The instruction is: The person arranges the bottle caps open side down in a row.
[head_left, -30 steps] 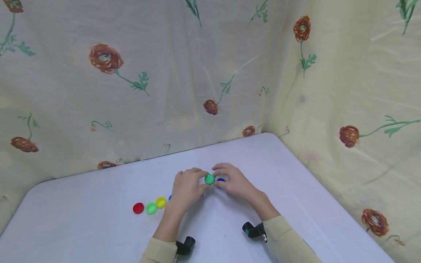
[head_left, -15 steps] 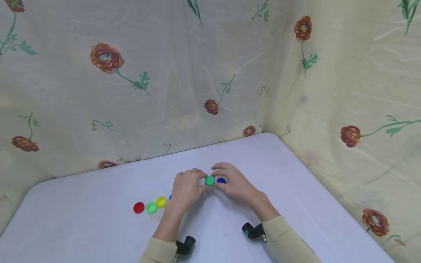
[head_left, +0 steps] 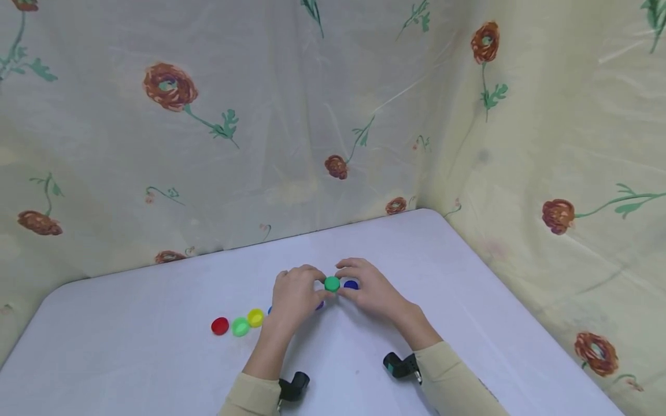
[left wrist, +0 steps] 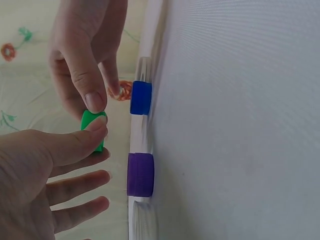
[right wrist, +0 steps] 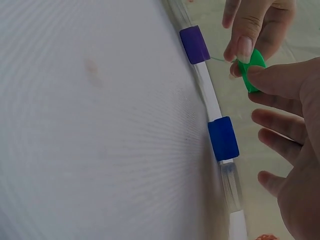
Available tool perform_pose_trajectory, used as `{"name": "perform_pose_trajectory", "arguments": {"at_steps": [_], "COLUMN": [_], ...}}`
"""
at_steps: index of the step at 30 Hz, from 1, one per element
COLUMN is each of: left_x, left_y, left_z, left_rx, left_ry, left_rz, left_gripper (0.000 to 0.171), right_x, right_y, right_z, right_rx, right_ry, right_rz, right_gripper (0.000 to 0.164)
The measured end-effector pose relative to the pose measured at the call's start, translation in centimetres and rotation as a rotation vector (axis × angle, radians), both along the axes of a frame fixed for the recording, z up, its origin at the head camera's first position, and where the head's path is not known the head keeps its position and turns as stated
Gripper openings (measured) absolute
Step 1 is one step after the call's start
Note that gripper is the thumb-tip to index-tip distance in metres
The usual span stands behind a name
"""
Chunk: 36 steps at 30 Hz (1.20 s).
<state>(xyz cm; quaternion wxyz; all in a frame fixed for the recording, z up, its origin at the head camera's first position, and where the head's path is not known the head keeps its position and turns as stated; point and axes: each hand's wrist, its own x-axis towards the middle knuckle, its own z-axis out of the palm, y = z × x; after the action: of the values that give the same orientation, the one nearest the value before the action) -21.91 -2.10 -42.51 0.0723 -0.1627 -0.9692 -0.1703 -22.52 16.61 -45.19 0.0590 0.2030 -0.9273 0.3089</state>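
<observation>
Inside the far table edge [head_left: 312, 234], both hands [head_left: 294, 296] [head_left: 372, 290] pinch a green cap [head_left: 332, 284].

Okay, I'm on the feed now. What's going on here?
A person is pinching a green cap between the fingers of both the left hand and the right hand, raised off the white table. A purple cap and a blue cap sit on the table near the hands. A red cap, a light green cap and a yellow cap lie to the left of the left forearm.

Head view high, facing forward-down; wrist views close, sharing green cap [head_left: 332, 283].
</observation>
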Motion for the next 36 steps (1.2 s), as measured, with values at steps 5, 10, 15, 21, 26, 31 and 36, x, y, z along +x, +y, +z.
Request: {"name": "perform_pose_trajectory", "arguments": {"at_steps": [5, 10, 15, 21, 26, 31, 36], "left_x": [0.0, 0.0, 0.1, 0.1, 0.0, 0.0, 0.1], "left_y": [0.1, 0.2, 0.4, 0.5, 0.7, 0.7, 0.8], "left_z": [-0.2, -0.4, -0.7, -1.0, -1.3, -1.4, -1.4], "left_rx": [0.003, -0.004, -0.014, -0.02, -0.03, -0.033, -0.032], "left_ry": [-0.013, -0.027, -0.028, -0.044, -0.052, -0.044, -0.046], "left_rz": [-0.003, -0.018, -0.037, -0.049, -0.053, -0.048, -0.046], "left_gripper": [0.03, 0.03, 0.029, 0.028, 0.028, 0.026, 0.025], "right_x": [-0.1, 0.0, 0.0, -0.2, -0.4, -0.5, -0.5], "right_y": [0.0, 0.0, 0.0, 0.2, 0.3, 0.2, 0.2], "right_z": [-0.3, -0.3, -0.3, -0.6, -0.8, -1.0, -1.1], "right_rx": [0.004, -0.006, 0.009, 0.035, 0.024, 0.024, 0.043], "right_ry": [-0.014, -0.053, -0.077, -0.083, -0.096, -0.109, -0.118], "right_rz": [0.0, -0.01, -0.02, -0.021, -0.021, -0.013, -0.016], "right_gripper": [0.025, 0.024, 0.021, 0.021, 0.019, 0.019, 0.019]}}
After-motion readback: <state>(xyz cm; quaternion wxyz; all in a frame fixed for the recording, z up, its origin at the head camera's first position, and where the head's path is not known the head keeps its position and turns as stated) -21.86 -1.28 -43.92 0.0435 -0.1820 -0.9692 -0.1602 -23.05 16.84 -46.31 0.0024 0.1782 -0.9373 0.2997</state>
